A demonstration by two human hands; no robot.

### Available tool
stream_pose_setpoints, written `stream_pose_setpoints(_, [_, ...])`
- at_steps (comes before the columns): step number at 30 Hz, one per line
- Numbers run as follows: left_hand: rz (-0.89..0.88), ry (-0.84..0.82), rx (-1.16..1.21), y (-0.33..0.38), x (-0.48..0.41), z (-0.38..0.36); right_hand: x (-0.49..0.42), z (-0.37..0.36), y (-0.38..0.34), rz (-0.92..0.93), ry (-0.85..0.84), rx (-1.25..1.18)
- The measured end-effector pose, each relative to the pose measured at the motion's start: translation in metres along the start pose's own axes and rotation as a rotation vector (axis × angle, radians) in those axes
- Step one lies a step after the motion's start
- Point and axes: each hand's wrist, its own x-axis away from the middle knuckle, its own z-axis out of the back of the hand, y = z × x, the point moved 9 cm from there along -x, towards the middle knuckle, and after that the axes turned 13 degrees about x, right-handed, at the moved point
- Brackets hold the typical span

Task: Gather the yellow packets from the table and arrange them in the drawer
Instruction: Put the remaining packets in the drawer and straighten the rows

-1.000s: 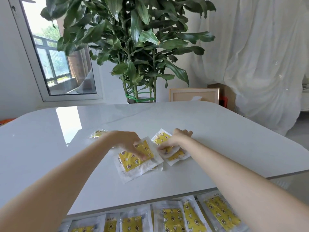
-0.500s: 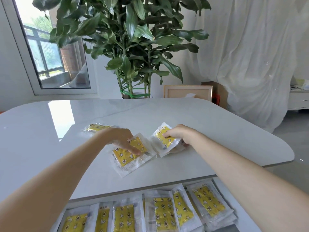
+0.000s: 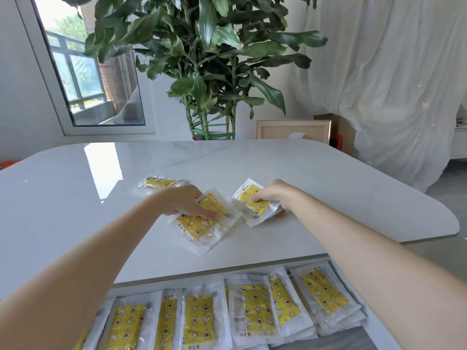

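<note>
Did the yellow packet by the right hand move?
Yes. The right hand has lifted the yellow packet's right edge up off the white table, so it tilts.

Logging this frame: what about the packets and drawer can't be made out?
Head view throughout:
Packet count in the left hand and right hand: top left packet and top right packet cover any beneath.
The far packet: blurred, partly behind the left wrist.
The drawer contents: cut by the bottom edge, covered by both forearms.
Packet print: too small.

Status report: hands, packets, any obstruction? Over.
Left hand grips first yellow star-print plastic packet; right hand grips second packet. Third packet loose on white table. Open drawer path unobstructed.
</note>
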Motion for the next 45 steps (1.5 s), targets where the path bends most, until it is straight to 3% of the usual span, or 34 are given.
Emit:
stream_pose_setpoints(13, [-0.047,0.126,0.730,0.005,0.074,-0.006,0.070,0.039,0.019,0.121,-0.014,-0.392])
stream_pose_setpoints(18, [-0.019,0.102,0.976,0.005,0.104,-0.023,0.107,0.045,0.037,0.143,-0.120,-0.460])
stream_pose_setpoints(25, [0.008,-0.011,1.024,0.015,0.144,-0.060,0.150,0.035,0.077,0.140,-0.292,-0.467])
stream_pose_setpoints(32, [0.111,-0.156,0.884,-0.014,0.169,-0.105,0.182,0.007,0.130,0.055,-0.532,-0.318])
stream_pose_setpoints(38, [0.245,-0.269,0.953,-0.048,0.179,-0.133,0.171,-0.017,0.169,-0.108,-0.463,-0.289])
stream_pose_setpoints(45, [0.363,-0.256,0.908,-0.072,0.162,-0.158,0.133,-0.017,0.196,-0.204,-0.175,-0.190])
